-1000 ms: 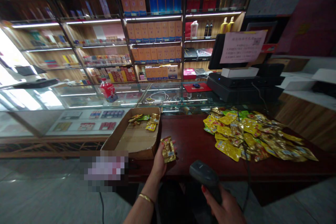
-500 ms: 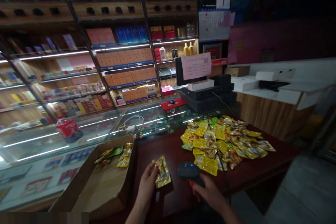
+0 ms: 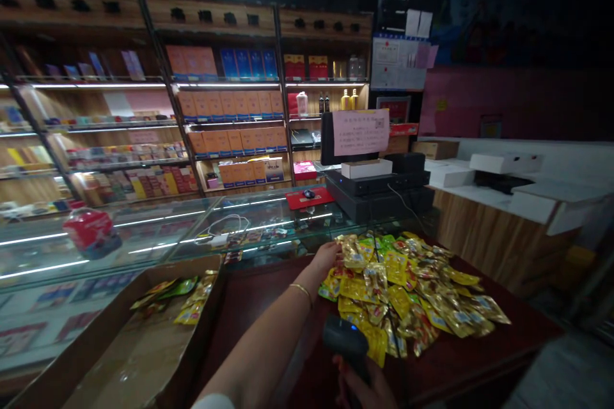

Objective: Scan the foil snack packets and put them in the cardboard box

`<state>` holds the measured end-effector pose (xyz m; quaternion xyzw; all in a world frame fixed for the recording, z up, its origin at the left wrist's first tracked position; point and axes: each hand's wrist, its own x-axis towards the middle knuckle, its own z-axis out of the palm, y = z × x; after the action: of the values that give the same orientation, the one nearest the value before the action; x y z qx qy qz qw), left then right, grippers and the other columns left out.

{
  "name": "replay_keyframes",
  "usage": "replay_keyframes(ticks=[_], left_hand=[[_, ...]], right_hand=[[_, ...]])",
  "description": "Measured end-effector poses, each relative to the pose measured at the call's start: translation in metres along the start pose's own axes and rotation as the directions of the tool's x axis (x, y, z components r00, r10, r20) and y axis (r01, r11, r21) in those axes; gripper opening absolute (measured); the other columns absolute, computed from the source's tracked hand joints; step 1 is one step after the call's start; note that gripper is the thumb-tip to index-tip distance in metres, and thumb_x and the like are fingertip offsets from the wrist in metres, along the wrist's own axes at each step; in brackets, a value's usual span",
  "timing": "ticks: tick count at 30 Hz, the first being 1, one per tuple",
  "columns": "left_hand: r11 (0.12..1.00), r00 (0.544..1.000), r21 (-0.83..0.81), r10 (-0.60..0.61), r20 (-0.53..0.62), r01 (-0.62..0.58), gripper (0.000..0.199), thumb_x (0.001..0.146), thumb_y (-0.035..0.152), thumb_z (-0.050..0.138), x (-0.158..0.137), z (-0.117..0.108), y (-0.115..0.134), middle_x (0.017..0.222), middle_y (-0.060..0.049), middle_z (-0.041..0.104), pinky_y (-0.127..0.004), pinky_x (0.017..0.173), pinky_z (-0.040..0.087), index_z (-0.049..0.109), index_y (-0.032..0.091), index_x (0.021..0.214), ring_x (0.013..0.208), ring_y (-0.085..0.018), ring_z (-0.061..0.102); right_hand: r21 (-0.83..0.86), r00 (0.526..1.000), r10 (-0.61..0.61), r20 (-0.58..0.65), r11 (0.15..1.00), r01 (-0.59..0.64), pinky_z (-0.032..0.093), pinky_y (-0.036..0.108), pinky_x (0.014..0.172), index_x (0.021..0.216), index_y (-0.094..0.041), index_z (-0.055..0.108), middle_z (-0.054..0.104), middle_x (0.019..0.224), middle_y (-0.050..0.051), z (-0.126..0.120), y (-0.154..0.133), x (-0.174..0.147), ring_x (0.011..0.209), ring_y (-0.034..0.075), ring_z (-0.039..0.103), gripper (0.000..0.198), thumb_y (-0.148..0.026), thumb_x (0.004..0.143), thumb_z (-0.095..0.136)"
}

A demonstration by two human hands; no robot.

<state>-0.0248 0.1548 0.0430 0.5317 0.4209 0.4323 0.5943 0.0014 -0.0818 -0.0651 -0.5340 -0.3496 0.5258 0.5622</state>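
My left hand [image 3: 328,258] reaches to the near left edge of a heap of yellow and gold snack packets [image 3: 398,297]. Its fingers are closed on the edge of a shiny gold snack packet [image 3: 354,252] at the top left of the heap; the fingertips are partly hidden. Low in the view, my right hand [image 3: 367,390] is wrapped round the handle of a black barcode scanner [image 3: 345,336] showing a small blue light. The scanner's head is in front of the packets, and its cable runs up across the heap.
An open cardboard box [image 3: 158,339] with a few packets stands on the left. Behind are a glass display counter [image 3: 167,230], a red plastic bottle [image 3: 91,230], a mouse on a red pad [image 3: 297,199], a monitor with a pink sheet [image 3: 362,131], and stocked shelves [image 3: 230,105].
My left hand has moved from beside the box up and right to the heap, taking a gold packet along. The scanner in my right hand has dropped lower. The view has shifted slightly.
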Motion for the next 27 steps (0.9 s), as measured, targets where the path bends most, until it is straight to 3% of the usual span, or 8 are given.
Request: replay_keyframes(ticks=[3,6,10,13,17,19,22,27], left_hand=[[0.988,0.997,0.154,0.013,-0.082,0.0,0.013,0.074,0.019,0.074,-0.007,-0.01,-0.002,0.061,-0.002,0.067,-0.027,0.057,0.052,0.073,0.012,0.085,0.052,-0.013,0.059],[0.943,0.974,0.327,0.126,-0.19,-0.058,0.023,0.074,0.014,0.071,-0.027,-0.055,0.014,0.08,-0.006,0.074,-0.029,0.07,0.053,0.074,0.014,0.097,0.07,-0.017,0.065],[0.811,0.891,0.579,0.319,-0.323,-0.08,0.027,0.081,0.019,0.064,-0.069,-0.164,0.066,0.106,-0.007,0.075,-0.03,0.09,0.047,0.072,0.021,0.107,0.096,-0.021,0.065],[0.709,0.812,0.701,0.364,-0.457,0.076,0.023,0.085,0.021,0.057,-0.105,-0.258,0.097,0.107,-0.01,0.074,-0.034,0.092,0.045,0.07,0.019,0.105,0.105,-0.026,0.063],[0.592,0.791,0.734,0.249,-0.559,0.332,0.008,0.08,0.019,0.063,-0.139,-0.341,0.089,0.08,-0.011,0.075,-0.035,0.083,0.046,0.07,0.017,0.078,0.096,-0.032,0.068],[0.544,0.804,0.736,0.174,-0.568,0.402,0.011,0.078,0.023,0.068,-0.145,-0.356,0.071,0.07,-0.01,0.073,-0.034,0.08,0.047,0.068,0.018,0.069,0.092,-0.032,0.07],[0.519,0.813,0.729,0.106,-0.573,0.447,0.017,0.081,0.031,0.073,-0.142,-0.355,0.048,0.08,-0.009,0.074,-0.036,0.084,0.05,0.068,0.016,0.075,0.093,-0.028,0.07],[0.631,0.802,0.647,0.065,-0.594,0.428,0.024,0.091,0.036,0.068,-0.131,-0.338,0.049,0.104,-0.005,0.07,-0.038,0.082,0.057,0.067,0.015,0.104,0.093,-0.02,0.069]], right_hand=[[0.025,0.998,0.027,0.055,0.999,-0.028,0.047,0.027,0.046,0.092,-0.018,0.073,0.063,0.053,-0.002,-0.007,-0.004,-0.003,0.043,0.015,0.058,0.073,-0.082,0.055,0.073],[0.02,0.997,0.032,0.065,0.999,-0.034,0.048,0.027,0.048,0.09,-0.018,0.073,0.064,0.055,-0.001,-0.014,-0.008,-0.007,0.047,0.016,0.06,0.067,-0.076,0.058,0.076],[0.013,0.995,0.054,0.084,0.998,-0.056,0.049,0.027,0.049,0.091,-0.018,0.074,0.065,0.057,-0.001,-0.017,-0.014,-0.012,0.05,0.017,0.062,0.065,-0.074,0.059,0.077],[-0.004,0.996,0.043,0.074,0.999,-0.043,0.048,0.027,0.049,0.091,-0.018,0.075,0.064,0.056,-0.002,-0.013,-0.016,-0.014,0.049,0.016,0.061,0.064,-0.073,0.058,0.078],[-0.043,0.997,0.022,0.07,0.999,-0.019,0.047,0.028,0.047,0.089,-0.018,0.075,0.063,0.054,-0.002,-0.005,-0.015,-0.015,0.047,0.015,0.058,0.063,-0.072,0.058,0.078],[-0.078,0.997,-0.008,0.079,0.997,0.015,0.047,0.027,0.046,0.09,-0.017,0.075,0.063,0.056,-0.002,-0.001,-0.013,-0.015,0.049,0.016,0.058,0.063,-0.073,0.06,0.076],[-0.143,0.994,-0.062,0.089,0.987,0.074,0.046,0.026,0.046,0.092,-0.017,0.074,0.064,0.057,-0.001,0.002,-0.007,-0.015,0.05,0.016,0.058,0.063,-0.074,0.065,0.072],[-0.232,0.992,-0.09,0.086,0.967,0.108,0.047,0.027,0.051,0.098,-0.016,0.072,0.063,0.059,-0.002,0.0,-0.003,-0.012,0.052,0.017,0.059,0.064,-0.073,0.071,0.068]])
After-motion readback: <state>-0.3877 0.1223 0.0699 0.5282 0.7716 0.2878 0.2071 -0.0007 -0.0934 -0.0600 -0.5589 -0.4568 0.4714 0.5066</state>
